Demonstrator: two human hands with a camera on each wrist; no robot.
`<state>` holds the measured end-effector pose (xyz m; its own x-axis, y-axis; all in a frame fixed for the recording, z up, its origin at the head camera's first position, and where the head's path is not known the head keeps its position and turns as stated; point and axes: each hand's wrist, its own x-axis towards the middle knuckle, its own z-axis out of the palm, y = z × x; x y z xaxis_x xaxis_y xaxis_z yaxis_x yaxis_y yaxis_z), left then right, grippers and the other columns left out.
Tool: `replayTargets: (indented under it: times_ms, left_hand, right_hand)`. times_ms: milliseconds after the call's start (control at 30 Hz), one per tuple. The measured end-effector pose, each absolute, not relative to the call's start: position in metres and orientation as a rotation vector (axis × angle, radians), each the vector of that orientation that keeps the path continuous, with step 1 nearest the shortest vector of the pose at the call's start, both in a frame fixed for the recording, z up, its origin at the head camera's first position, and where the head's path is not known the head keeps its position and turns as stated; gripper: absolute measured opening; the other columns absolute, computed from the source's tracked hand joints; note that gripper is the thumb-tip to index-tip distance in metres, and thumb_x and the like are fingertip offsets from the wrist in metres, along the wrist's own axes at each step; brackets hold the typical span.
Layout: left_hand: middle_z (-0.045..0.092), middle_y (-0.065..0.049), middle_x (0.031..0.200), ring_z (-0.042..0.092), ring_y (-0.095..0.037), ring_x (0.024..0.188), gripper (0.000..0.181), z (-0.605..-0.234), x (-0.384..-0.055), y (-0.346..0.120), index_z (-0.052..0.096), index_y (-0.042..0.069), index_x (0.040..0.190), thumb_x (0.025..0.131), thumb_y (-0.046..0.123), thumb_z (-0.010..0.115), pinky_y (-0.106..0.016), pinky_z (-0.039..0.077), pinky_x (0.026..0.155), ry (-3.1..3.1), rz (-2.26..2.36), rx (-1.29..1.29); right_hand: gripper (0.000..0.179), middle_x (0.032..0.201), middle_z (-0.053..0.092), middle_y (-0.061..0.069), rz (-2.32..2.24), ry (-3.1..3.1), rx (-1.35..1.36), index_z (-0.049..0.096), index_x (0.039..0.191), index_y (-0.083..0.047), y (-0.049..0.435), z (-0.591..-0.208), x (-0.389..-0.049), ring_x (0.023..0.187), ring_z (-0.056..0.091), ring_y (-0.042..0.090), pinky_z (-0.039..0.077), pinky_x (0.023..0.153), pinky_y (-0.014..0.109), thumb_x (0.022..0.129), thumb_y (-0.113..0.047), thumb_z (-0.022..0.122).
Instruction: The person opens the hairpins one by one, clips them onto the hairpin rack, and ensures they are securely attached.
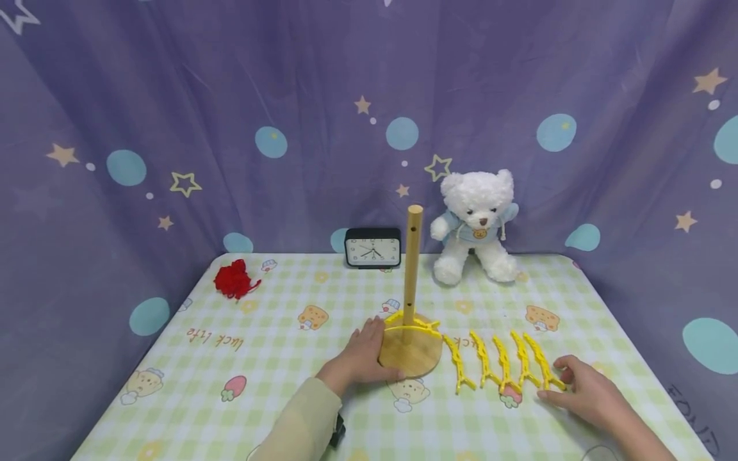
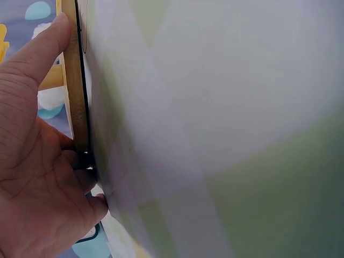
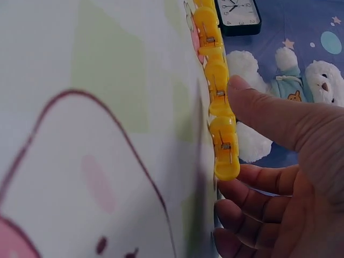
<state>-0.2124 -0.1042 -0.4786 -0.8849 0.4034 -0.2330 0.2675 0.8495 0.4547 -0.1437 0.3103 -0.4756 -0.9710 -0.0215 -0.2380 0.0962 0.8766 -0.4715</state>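
Note:
My left hand (image 1: 359, 358) grips the left rim of a wooden stand (image 1: 414, 256) with a round base and an upright post with holes. In the left wrist view, its thumb lies along the base (image 2: 77, 102) and its fingers bend at the lower edge. Yellow branch-like spring clips (image 1: 423, 331) lie across the base around the post. Several more form a row on the table to the right. Beside the rightmost clip (image 1: 542, 365) is my right hand (image 1: 588, 390), thumb and fingers spread apart. Small metal springs show on the clips (image 3: 221, 142) in the right wrist view.
Behind the stand is a black-framed clock (image 1: 373, 248), with a white teddy bear (image 1: 477, 224) to its right. Red yarn (image 1: 234, 279) lies at the back left. A checked cloth (image 1: 277, 397) covers the table, and a purple curtain (image 1: 323, 77) hangs behind.

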Motion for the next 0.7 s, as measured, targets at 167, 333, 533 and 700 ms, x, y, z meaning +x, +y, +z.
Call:
replayTargets:
  times_ms: [167, 333, 533, 700]
  left_hand:
    - [0.009, -0.012, 0.163, 0.004, -0.027, 0.149, 0.118, -0.4782, -0.2106, -0.1045, 0.011, 0.005, 0.156, 0.075, 0.064, 0.072, -0.046, 0.009, 0.12, 2.707, 0.599, 0.517]
    - [0.008, -0.012, 0.163, 0.004, -0.027, 0.149, 0.117, -0.478, -0.2099, -0.1041, 0.011, 0.005, 0.156, 0.076, 0.063, 0.072, -0.047, 0.009, 0.12, 2.708, 0.596, 0.516]
    - [0.009, -0.013, 0.163, 0.005, -0.027, 0.149, 0.117, -0.4785, -0.2105, -0.1035, 0.011, 0.004, 0.156, 0.076, 0.064, 0.072, -0.047, 0.009, 0.12, 2.712, 0.595, 0.514]
    - [0.009, -0.013, 0.163, 0.005, -0.027, 0.149, 0.117, -0.4797, -0.2119, -0.1038, 0.011, 0.004, 0.156, 0.076, 0.064, 0.071, -0.047, 0.009, 0.12, 2.717, 0.589, 0.517]
  right_hand:
    - [0.077, 0.096, 0.06, 0.007, -0.67, 2.813, 0.042, 0.057, 0.11, 0.002, 0.3108, -0.4825, -0.1424, 0.084, 0.057, 0.025, 0.048, 0.068, 0.043, 0.07, -0.059, 0.079]
    - [0.058, 0.076, 0.043, 0.002, -0.645, 2.858, 0.015, 0.049, 0.085, -0.01, 0.3088, -0.4844, -0.1414, 0.066, 0.037, 0.017, 0.028, 0.058, 0.032, 0.068, -0.055, 0.082]
    - [0.057, 0.074, 0.04, 0.001, -0.638, 2.872, 0.034, 0.048, 0.082, -0.012, 0.3077, -0.4839, -0.1418, 0.065, 0.036, 0.017, 0.025, 0.058, 0.032, 0.068, -0.058, 0.08]
    - [0.056, 0.071, 0.038, 0.001, -0.629, 2.892, 0.026, 0.047, 0.08, -0.013, 0.307, -0.4851, -0.142, 0.063, 0.035, 0.016, 0.024, 0.057, 0.031, 0.069, -0.057, 0.08]
